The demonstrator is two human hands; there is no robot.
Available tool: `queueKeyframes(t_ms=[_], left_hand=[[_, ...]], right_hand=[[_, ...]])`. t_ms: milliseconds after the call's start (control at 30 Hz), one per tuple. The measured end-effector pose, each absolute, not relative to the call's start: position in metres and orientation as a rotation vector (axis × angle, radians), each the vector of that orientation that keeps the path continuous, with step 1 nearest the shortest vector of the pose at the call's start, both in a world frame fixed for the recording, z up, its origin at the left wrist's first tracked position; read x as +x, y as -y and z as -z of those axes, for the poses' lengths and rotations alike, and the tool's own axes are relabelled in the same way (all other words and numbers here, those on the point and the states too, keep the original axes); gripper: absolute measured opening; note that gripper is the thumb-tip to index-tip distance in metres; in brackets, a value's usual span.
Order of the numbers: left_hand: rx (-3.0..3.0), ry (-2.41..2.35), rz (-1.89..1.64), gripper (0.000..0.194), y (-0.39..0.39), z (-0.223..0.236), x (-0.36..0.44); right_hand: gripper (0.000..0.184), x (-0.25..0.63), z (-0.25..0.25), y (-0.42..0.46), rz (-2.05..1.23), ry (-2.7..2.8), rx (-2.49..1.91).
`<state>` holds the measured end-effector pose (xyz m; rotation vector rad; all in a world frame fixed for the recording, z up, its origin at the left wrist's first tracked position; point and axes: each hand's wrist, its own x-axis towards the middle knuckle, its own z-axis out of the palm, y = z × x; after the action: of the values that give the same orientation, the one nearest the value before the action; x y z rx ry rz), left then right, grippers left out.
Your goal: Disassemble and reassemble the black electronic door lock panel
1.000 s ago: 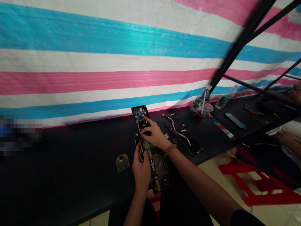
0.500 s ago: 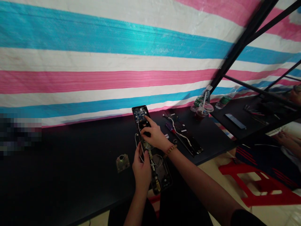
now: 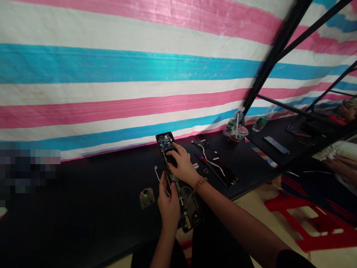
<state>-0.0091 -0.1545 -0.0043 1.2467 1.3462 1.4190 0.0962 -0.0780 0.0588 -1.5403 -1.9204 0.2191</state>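
Observation:
A long black electronic lock housing (image 3: 192, 212) lies opened on the black table, with a circuit board (image 3: 166, 142) exposed at its far end. My left hand (image 3: 169, 208) grips its side edge near the middle, close to a thin white wire (image 3: 158, 178). My right hand (image 3: 181, 165) sits over the upper part, fingers curled down onto the dark section just below the board. The hands hide the housing's middle. Wires and a brass-coloured part show near its lower end.
A small square metal plate (image 3: 147, 198) lies left of the housing. To the right are a purple-handled screwdriver (image 3: 201, 156) and a long black panel with a white cable (image 3: 220, 171). Beyond stand a plastic cup (image 3: 237, 134) and water bottles (image 3: 262, 123). A red stool (image 3: 304, 223) stands on the floor.
The whole view has shifted and tilted slightly as my head moved. Both hands stay on the housing, and more of the white wire shows at its left side.

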Motion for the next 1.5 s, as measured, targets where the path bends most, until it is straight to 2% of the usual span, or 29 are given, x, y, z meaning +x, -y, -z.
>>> queueKeyframes(t_ms=[167,300,400,567,733,967,1067,1167,1300,1500], left_hand=[[1.454,-1.440,-1.389,0.058,0.155,-0.002,-0.013],[1.729,-1.467,-1.417,0.055,0.154,-0.006,-0.020],[1.859,-1.501,-1.364,0.054,0.154,-0.010,-0.023],[1.987,-1.472,-1.293,0.051,0.149,-0.014,-0.028],[2.162,-1.372,-1.245,0.054,0.142,-0.014,-0.033],[1.847,-1.388,-1.309,0.066,0.158,-0.003,-0.024],[1.650,-1.442,-1.238,0.072,0.167,0.001,-0.021],[1.551,-1.456,-1.157,0.071,0.171,0.003,-0.021],[1.523,-1.459,-1.101,0.069,0.171,0.004,-0.024],[1.504,-1.474,-1.110,0.068,0.172,0.005,-0.025]], right_hand=[[0.022,0.093,-0.072,0.068,-0.020,2.142,-1.510],[0.017,0.091,-0.079,0.065,0.090,2.234,-1.486],[0.017,0.093,-0.085,0.064,0.044,2.164,-1.462],[0.035,0.098,-0.085,0.056,-0.112,2.174,-1.279],[0.022,0.104,-0.078,0.037,-0.164,2.250,-1.132],[0.017,0.110,-0.077,0.018,-0.239,2.042,-1.139],[0.019,0.108,-0.075,0.013,-0.301,2.017,-1.161],[0.017,0.104,-0.075,0.010,-0.306,2.044,-1.193],[0.013,0.099,-0.079,0.010,-0.201,2.162,-1.257],[0.017,0.091,-0.090,0.018,0.053,2.316,-1.417]])
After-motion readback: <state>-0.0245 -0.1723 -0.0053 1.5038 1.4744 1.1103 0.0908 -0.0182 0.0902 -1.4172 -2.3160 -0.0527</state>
